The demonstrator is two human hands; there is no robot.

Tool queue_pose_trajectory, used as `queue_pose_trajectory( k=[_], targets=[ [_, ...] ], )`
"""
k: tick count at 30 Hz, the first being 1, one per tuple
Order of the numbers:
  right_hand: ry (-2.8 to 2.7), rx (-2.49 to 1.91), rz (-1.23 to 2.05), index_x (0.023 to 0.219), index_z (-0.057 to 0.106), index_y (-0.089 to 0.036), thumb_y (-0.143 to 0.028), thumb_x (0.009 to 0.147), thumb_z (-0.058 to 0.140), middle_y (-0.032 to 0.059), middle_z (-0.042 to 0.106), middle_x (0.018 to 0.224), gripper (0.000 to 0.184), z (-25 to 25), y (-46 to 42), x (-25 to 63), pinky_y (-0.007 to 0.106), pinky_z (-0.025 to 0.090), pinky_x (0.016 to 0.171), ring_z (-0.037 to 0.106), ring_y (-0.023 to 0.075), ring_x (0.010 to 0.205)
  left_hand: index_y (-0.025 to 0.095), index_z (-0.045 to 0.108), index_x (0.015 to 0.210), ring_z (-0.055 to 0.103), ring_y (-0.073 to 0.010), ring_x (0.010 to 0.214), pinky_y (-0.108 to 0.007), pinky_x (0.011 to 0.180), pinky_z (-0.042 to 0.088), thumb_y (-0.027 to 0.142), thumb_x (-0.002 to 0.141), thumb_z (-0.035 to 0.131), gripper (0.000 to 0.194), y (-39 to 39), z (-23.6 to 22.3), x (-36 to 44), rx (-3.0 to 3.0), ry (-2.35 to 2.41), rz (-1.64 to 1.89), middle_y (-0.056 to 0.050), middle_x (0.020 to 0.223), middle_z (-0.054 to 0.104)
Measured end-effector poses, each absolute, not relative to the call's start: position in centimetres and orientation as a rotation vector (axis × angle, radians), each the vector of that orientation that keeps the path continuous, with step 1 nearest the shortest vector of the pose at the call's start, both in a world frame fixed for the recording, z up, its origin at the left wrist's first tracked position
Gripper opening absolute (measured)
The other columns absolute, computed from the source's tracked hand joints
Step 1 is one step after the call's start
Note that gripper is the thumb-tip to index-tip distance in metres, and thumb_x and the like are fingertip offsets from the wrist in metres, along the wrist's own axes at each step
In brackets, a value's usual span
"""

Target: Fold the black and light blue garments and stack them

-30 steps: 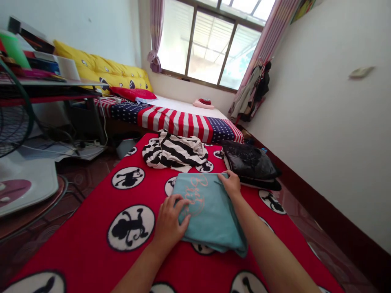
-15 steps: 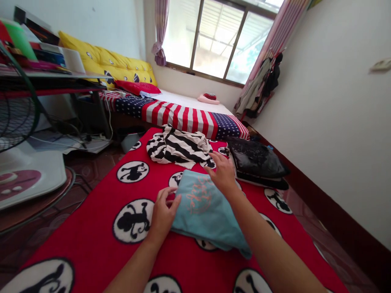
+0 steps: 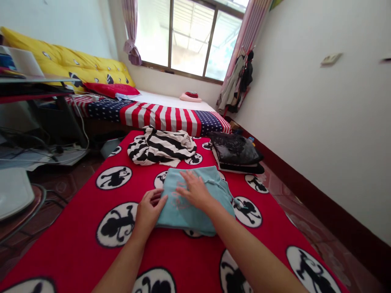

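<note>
A folded light-blue shirt with pink lettering lies on a red blanket patterned with black-and-white monkey circles. My right hand lies flat on top of the shirt with its fingers stretched out. My left hand rests at the shirt's left edge, fingers curled onto the cloth's border. A crumpled black-and-white striped garment sits just beyond the shirt.
A stack of folded dark clothes lies at the blanket's far right. A bed with a stars-and-stripes cover and yellow cushions stands behind. A desk with cables is at the left; a white wall runs along the right.
My right hand came back from the shirt's far edge and now lies flat on its middle. My left hand stayed at the left edge. The camera view swung to the right.
</note>
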State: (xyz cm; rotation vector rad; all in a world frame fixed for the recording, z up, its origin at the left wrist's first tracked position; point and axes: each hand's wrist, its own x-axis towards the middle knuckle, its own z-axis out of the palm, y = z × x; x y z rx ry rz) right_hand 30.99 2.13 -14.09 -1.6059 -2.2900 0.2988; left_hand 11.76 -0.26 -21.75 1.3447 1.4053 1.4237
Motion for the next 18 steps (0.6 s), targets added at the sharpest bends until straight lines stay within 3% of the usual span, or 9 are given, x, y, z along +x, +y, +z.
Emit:
queue_pose_trajectory(
  k=[3, 6, 9, 11, 13, 16, 18],
  targets=[
    [-2.101, -1.789, 0.115, 0.14, 0.044, -0.029, -0.046, 0.094, 0.045, 0.0079, 0.034, 0.153, 0.049, -14.8, 2.0, 34.9, 0.058, 0.01, 0.113, 0.023, 0.0273, 0.143, 0.014, 0.065, 0.102, 0.068, -0.0235, 0.089, -0.04, 0.082, 0.058, 0.045, 0.07, 0.07, 0.044, -0.4, -21.6, 11.8, 1.358, 1.405, 1.396, -0.012, 0.102, 0.066],
    [-1.975, -1.827, 0.15, 0.131, 0.055, -0.028, -0.046, 0.09, 0.051, 0.0086, 0.04, 0.15, 0.045, -16.7, 2.5, 37.8, 0.061, 0.011, 0.111, 0.027, 0.0294, 0.141, 0.014, 0.065, 0.101, 0.069, -0.0241, 0.087, -0.04, 0.079, 0.059, 0.044, 0.068, 0.071, 0.044, -0.6, -21.0, 12.0, 1.385, 1.433, 1.372, -0.011, 0.099, 0.068],
    [-1.728, -1.622, 0.289, 0.113, 0.067, -0.026, -0.042, 0.078, 0.065, 0.0073, 0.055, 0.137, 0.039, -17.9, 3.2, 39.5, 0.05, 0.023, 0.113, 0.042, 0.0255, 0.132, 0.014, 0.065, 0.099, 0.07, -0.0238, 0.086, -0.04, 0.079, 0.059, 0.043, 0.066, 0.073, 0.045, -0.9, -20.6, 12.0, 1.354, 1.431, 1.384, -0.01, 0.096, 0.069],
    [-1.51, -1.567, 0.29, 0.101, 0.071, -0.02, -0.036, 0.076, 0.062, 0.0103, 0.062, 0.128, 0.031, -18.4, 3.2, 40.7, 0.044, 0.032, 0.109, 0.051, 0.0243, 0.123, 0.014, 0.065, 0.099, 0.07, -0.0231, 0.084, -0.039, 0.081, 0.059, 0.043, 0.065, 0.073, 0.045, -1.0, -20.5, 11.9, 1.329, 1.411, 1.387, -0.01, 0.095, 0.07],
    [-1.306, -1.591, 0.233, 0.095, 0.071, -0.015, -0.033, 0.077, 0.053, 0.0158, 0.065, 0.118, 0.03, -18.8, 2.7, 42.2, 0.045, 0.039, 0.103, 0.058, 0.0266, 0.113, 0.014, 0.065, 0.098, 0.07, -0.0227, 0.083, -0.039, 0.082, 0.059, 0.044, 0.065, 0.074, 0.045, -0.9, -20.5, 11.9, 1.317, 1.402, 1.391, -0.01, 0.095, 0.07],
    [-1.045, -1.567, 0.209, 0.095, 0.068, -0.012, -0.034, 0.076, 0.05, 0.0167, 0.07, 0.101, 0.034, -19.6, 1.2, 44.4, 0.045, 0.051, 0.086, 0.067, 0.0272, 0.09, 0.015, 0.066, 0.096, 0.07, -0.0228, 0.083, -0.039, 0.082, 0.059, 0.044, 0.064, 0.074, 0.044, -0.8, -20.8, 11.8, 1.305, 1.397, 1.398, -0.009, 0.093, 0.071],
    [-0.94, -1.493, 0.234, 0.103, 0.065, -0.012, -0.035, 0.076, 0.051, 0.0148, 0.07, 0.099, 0.039, -20.1, 0.4, 45.2, 0.04, 0.054, 0.078, 0.068, 0.0248, 0.083, 0.015, 0.066, 0.096, 0.07, -0.0231, 0.083, -0.039, 0.082, 0.059, 0.045, 0.064, 0.074, 0.045, -0.7, -21.0, 11.7, 1.299, 1.397, 1.397, -0.009, 0.094, 0.071]
  ],
)
